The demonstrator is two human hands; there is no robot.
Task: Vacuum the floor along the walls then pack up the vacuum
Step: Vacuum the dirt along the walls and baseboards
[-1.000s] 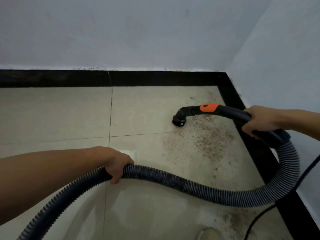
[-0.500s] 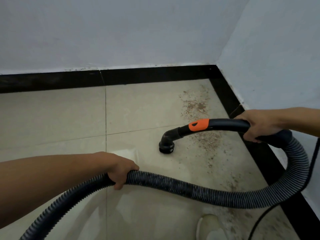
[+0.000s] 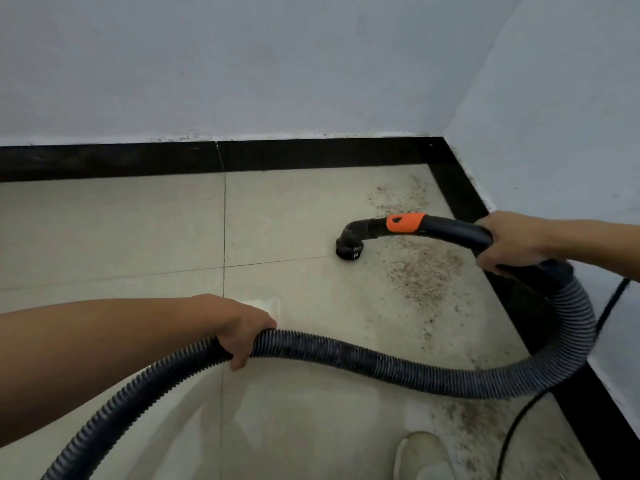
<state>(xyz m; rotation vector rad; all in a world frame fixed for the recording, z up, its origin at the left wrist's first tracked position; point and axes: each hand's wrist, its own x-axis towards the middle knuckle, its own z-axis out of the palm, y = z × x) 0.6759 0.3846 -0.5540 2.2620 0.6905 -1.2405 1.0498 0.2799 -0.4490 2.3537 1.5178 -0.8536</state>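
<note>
The curved black handle tube with an orange collar [image 3: 433,228] is gripped by the right hand [image 3: 512,242], its round black nozzle [image 3: 349,249] set on the beige tiled floor [image 3: 284,216] beside brown grit [image 3: 420,271]. The ribbed black-grey hose [image 3: 381,365] is clutched by the left hand [image 3: 244,327].

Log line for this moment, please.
stage: vacuuming corner | left hand: grips hose | right hand: grips wand | nozzle: on floor tile | dirt: lies right of nozzle

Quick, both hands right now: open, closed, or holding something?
Left hand: closed round the ribbed hose, holding it up.
Right hand: closed round the black handle tube behind the nozzle.
</note>
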